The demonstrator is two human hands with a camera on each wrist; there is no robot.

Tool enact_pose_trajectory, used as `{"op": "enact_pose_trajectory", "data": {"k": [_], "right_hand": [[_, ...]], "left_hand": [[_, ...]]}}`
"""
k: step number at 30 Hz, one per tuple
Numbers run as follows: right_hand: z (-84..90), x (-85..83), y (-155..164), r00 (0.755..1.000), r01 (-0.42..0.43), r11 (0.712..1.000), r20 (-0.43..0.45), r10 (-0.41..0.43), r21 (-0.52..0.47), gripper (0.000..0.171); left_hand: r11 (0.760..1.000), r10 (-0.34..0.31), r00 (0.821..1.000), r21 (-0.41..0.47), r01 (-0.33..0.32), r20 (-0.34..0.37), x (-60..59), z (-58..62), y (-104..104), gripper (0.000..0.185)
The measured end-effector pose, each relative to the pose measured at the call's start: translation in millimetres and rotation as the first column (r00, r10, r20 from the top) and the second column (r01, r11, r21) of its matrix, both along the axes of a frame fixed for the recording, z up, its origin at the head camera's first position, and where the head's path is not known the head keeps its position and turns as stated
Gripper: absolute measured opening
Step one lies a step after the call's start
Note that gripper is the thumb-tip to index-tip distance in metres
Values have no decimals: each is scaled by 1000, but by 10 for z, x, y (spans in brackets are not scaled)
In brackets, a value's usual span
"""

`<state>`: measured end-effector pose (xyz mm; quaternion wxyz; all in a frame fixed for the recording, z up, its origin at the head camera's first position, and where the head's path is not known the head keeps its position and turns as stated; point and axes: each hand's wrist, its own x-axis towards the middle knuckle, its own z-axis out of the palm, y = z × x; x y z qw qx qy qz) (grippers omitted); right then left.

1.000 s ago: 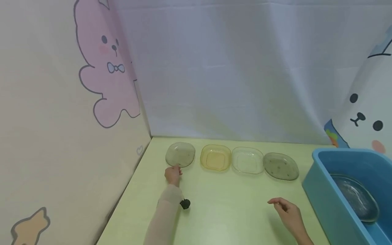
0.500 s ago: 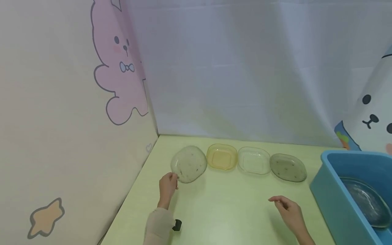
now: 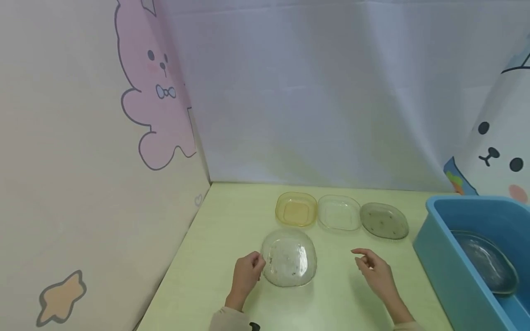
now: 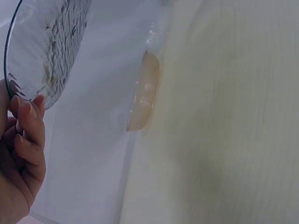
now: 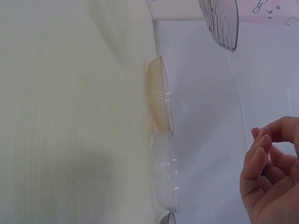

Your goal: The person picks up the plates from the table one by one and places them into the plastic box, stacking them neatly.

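The surface [image 3: 198, 276] is carrying the yellow dish [image 3: 296, 209] at the plate's 12 o'clock, the clear dish [image 3: 339, 213] and grey dish [image 3: 384, 221] towards 2. The blue tub [image 3: 445, 269] is standing at 3. The plate [image 3: 289, 257] is hanging above the surface, the left hand [image 3: 247, 273] pinching its rim around 8 o'clock. The right hand [image 3: 376, 273] is hovering released, fingers loosely bent.

No readable text, no numbers, as far as blur allows

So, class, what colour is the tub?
The tub is blue, best seen in the head view.
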<state>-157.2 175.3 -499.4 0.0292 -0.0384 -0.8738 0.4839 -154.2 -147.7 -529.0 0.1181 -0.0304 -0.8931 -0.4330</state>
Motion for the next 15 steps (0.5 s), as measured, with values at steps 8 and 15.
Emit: {"op": "enact_pose_trajectory", "data": {"k": [8,15], "right_hand": [[19,-3,-184,977,-149,988,149,153,-41,43],[-1,38,-209,953,-258,965,150,262,-47,49]], "left_hand": [[999,-40,996,14,42,-85,-17,-5,342,21],[990,-52,976,114,77,-211,-20,-4,568,19]]}}
